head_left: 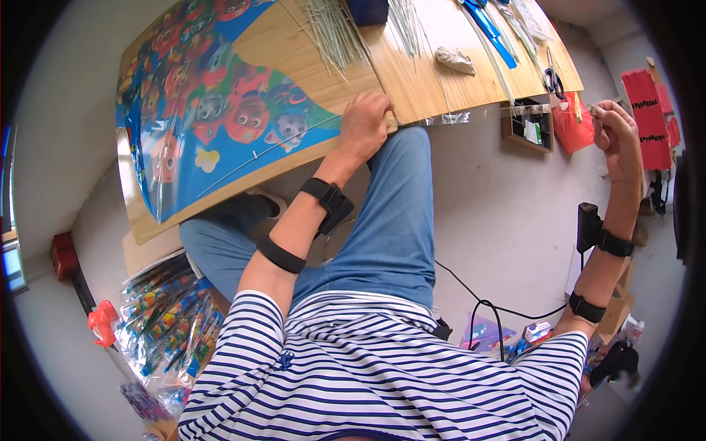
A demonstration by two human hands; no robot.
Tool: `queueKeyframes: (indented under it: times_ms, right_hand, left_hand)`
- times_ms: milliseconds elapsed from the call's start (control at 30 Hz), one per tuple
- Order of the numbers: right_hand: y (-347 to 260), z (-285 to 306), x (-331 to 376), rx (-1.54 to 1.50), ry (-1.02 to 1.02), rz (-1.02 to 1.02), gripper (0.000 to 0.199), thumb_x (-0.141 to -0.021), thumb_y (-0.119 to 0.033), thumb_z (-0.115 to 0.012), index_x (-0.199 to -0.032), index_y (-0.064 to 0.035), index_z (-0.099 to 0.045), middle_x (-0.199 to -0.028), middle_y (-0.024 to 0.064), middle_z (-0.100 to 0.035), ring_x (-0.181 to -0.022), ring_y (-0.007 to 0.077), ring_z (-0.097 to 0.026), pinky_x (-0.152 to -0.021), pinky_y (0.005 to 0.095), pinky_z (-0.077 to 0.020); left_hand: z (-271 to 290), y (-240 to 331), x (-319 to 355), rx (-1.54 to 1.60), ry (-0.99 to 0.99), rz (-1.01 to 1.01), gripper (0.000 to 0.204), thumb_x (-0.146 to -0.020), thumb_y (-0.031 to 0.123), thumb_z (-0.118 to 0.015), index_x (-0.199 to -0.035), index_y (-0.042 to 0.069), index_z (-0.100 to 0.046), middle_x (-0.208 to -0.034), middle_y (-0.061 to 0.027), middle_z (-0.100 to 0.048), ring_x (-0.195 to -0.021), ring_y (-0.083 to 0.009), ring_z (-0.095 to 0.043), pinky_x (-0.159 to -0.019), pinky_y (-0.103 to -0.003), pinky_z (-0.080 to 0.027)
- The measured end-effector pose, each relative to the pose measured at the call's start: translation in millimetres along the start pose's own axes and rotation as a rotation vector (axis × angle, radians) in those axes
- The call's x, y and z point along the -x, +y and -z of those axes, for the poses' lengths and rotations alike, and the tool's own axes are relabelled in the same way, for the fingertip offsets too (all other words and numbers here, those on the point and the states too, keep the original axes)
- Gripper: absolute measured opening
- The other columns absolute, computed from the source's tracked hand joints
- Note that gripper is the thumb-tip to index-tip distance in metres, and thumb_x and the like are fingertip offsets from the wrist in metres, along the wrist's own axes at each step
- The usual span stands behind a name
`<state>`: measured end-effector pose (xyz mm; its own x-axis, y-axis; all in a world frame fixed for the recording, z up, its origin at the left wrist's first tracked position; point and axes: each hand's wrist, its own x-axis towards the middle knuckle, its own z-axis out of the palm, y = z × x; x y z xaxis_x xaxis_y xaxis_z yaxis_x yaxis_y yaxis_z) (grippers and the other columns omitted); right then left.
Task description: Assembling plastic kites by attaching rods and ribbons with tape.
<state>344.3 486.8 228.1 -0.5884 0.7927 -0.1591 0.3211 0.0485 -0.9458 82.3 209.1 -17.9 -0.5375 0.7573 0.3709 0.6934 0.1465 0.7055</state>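
My left hand point(365, 123) is closed in a fist at the table's near edge, and what its fingers hold is hidden. One end of a thin pale rod point(288, 140) meets this hand; the rod lies across a blue plastic sheet point(220, 158) printed with colourful cartoon animals. From the left hand a narrow clear strip point(482, 114) stretches off to the right. Out beyond the table's right edge, my right hand point(616, 131) is raised, thumb and fingertips pinched at the strip's far end.
Bundles of thin rods point(331, 33), a dark blue container point(368, 10), a crumpled beige lump point(455, 59), a blue tool point(494, 37) and scissors point(553, 77) lie on the wooden table point(283, 45). A red bag point(572, 125) hangs beside an open drawer point(526, 125). Wrapped packages point(165, 316) stand lower left.
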Motion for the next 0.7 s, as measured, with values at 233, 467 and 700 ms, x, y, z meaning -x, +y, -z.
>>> queueKeyframes:
  times_ms: [233, 467, 700]
  right_hand:
    - [4.0, 9.5, 0.5, -0.008, -0.004, 0.021, 0.007, -0.085, -0.009, -0.064, -0.09, -0.004, -0.064, -0.07, -0.0039, -0.055, -0.055, -0.0011, -0.044, -0.046, 0.013, -0.0298]
    - [-24.1, -0.8, 11.8, -0.019, -0.063, 0.107, 0.018, -0.087, -0.01, -0.062, -0.103, -0.0018, -0.064, -0.074, -0.0034, -0.054, -0.058, -0.0004, -0.042, -0.05, 0.013, -0.0314]
    - [-50.7, -34.6, 22.9, 0.019, -0.114, 0.233, 0.034, -0.087, -0.008, -0.061, -0.119, 0.0038, -0.06, -0.075, -0.0012, -0.054, -0.057, 0.0019, -0.036, -0.051, 0.0159, -0.028]
  left_hand:
    - [-7.3, -3.8, -6.2, -0.05, -0.006, -0.002, 0.015, -0.072, -0.003, -0.058, -0.085, 0.002, -0.061, -0.082, -0.011, -0.063, -0.086, -0.0315, -0.058, -0.075, -0.041, -0.047]
    - [1.3, 0.5, -2.3, 0.007, -0.057, 0.03, 0.016, -0.07, 0.001, -0.064, -0.085, 0.003, -0.061, -0.084, -0.0107, -0.063, -0.089, -0.0322, -0.057, -0.078, -0.041, -0.047]
    - [3.1, 20.1, 17.6, 0.045, -0.033, -0.001, 0.024, -0.066, 0.0, -0.064, -0.089, 0.004, -0.063, -0.092, -0.0105, -0.064, -0.097, -0.0321, -0.056, -0.085, -0.04, -0.046]
